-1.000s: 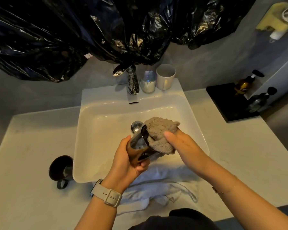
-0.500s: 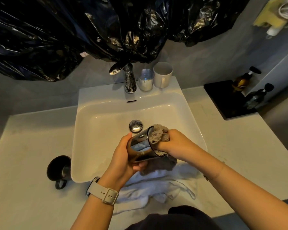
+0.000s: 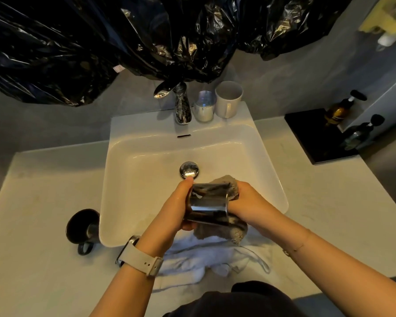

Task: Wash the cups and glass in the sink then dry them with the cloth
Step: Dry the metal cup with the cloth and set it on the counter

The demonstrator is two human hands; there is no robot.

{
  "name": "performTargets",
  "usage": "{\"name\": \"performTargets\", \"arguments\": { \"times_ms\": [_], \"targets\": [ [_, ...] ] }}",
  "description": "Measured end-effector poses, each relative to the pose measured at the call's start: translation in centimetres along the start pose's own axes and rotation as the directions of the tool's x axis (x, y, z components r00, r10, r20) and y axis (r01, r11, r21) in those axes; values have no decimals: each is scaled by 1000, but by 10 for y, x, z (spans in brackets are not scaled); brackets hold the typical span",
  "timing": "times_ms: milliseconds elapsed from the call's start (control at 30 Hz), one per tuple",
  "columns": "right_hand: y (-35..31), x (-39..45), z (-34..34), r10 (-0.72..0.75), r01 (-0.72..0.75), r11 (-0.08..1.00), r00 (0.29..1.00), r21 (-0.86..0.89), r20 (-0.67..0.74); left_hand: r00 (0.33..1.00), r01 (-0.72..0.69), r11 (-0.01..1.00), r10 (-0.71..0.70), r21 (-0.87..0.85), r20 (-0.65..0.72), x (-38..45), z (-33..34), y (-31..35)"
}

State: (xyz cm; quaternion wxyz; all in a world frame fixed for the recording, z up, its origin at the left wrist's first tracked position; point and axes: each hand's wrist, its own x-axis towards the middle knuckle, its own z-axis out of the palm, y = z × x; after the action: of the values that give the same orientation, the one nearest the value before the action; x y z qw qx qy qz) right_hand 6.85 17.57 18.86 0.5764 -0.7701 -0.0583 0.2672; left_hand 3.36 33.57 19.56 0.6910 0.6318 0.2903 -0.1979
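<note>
Grey terry cloth (image 3: 230, 186) is filling the mouth of the glass (image 3: 208, 205), which is lying on its side over the near half of the sink (image 3: 146, 152), roughly at six o'clock from the drain (image 3: 189, 170). In the head view, the only one, the left hand (image 3: 177, 210) is gripping the closed end, thumb on top and fingers curled underneath. The right hand (image 3: 249, 202) is clamping the cloth at the rim; its fingertips are hidden behind cloth and glass, so I cannot tell how deep they are reaching.

To dry it well, I judge the left hand should be keeping a firm hold while the right is twisting the cloth round the inner wall and into the base, then wiping the outside. Wet glass is probably slippery, so working low over the basin seems wise.

Behind the sink, at twelve o'clock, a chrome tap (image 3: 182, 106) is standing with a frosted cup (image 3: 205, 106) and a white mug (image 3: 228, 99) just beside it at one o'clock. A dark mug (image 3: 82, 226) is lying on the pale counter (image 3: 44, 213) at nine o'clock, touching the sink's edge. A white towel (image 3: 204, 259) is bunched at six o'clock. Black plastic sheeting (image 3: 124, 37) is hanging over the grey wall, and two pump bottles (image 3: 343, 108) are standing on a black tray (image 3: 316, 136) at two o'clock.
</note>
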Motion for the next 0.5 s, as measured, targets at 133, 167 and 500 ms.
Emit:
{"name": "performTargets", "arguments": {
  "times_ms": [133, 167, 500],
  "targets": [
    [3, 3, 5, -29, 17, 996, 990, -85, -139, 995, 100, 991, -101, -84, -6, -7, 12, 13],
    [0, 1, 6, -21, 10, 996, 991, -85, -133, 993, 112, 989, -114, -95, -12, -7, 13, 15],
    [-5, -3, 1, 44, -61, 982, 994, 178, 100, 999, -34, 999, 34, 30, -10, -4, 0, 16]
  ]
}}
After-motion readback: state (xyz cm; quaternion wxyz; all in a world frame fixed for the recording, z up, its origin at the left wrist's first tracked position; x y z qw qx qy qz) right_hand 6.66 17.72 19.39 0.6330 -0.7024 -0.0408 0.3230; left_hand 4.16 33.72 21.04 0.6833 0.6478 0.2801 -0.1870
